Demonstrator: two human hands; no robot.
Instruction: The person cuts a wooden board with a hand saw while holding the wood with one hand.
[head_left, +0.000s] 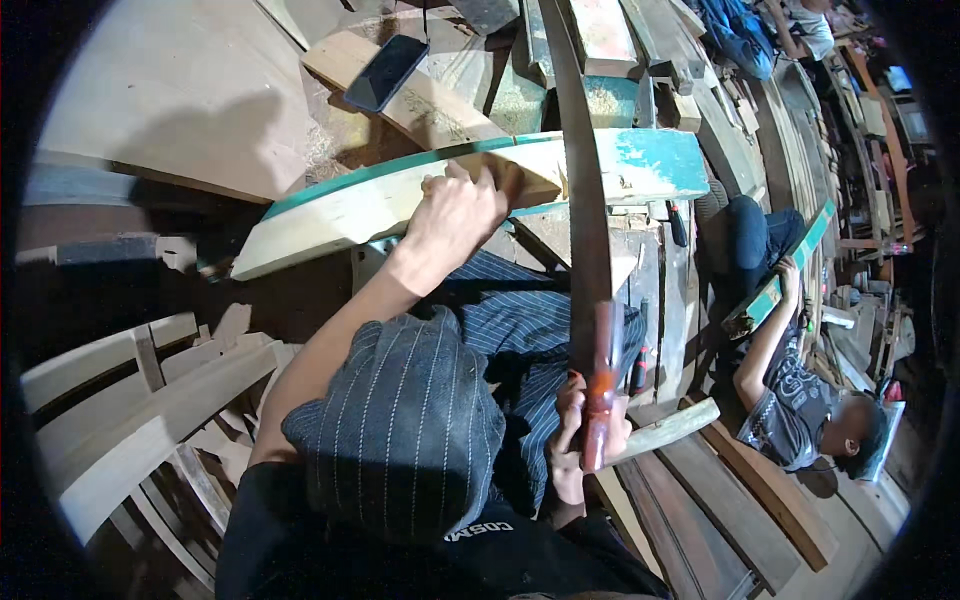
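Observation:
My left hand (462, 210) is closed over a brown wooden piece (532, 185), pressing it on a pale board (330, 225) with flaking green paint. In my right hand (572, 425) is the red-orange handle of a long hand saw (585, 230), held low near my body with my fingers wrapped round it. The saw's blade runs up across the board, beside the brown piece; whether its teeth are in the wood I cannot tell. The handle is partly smeared by motion. My bent knee in striped dark cloth (390, 410) is under my left forearm.
A phone (385, 72) lies on a plank behind the board. At right another person (795, 400) holds a green strip (812, 230). Curved wooden frames (170, 430) fill the lower left, loose planks (720, 510) the lower right. Dark-handled tools (676, 225) lie beside the board.

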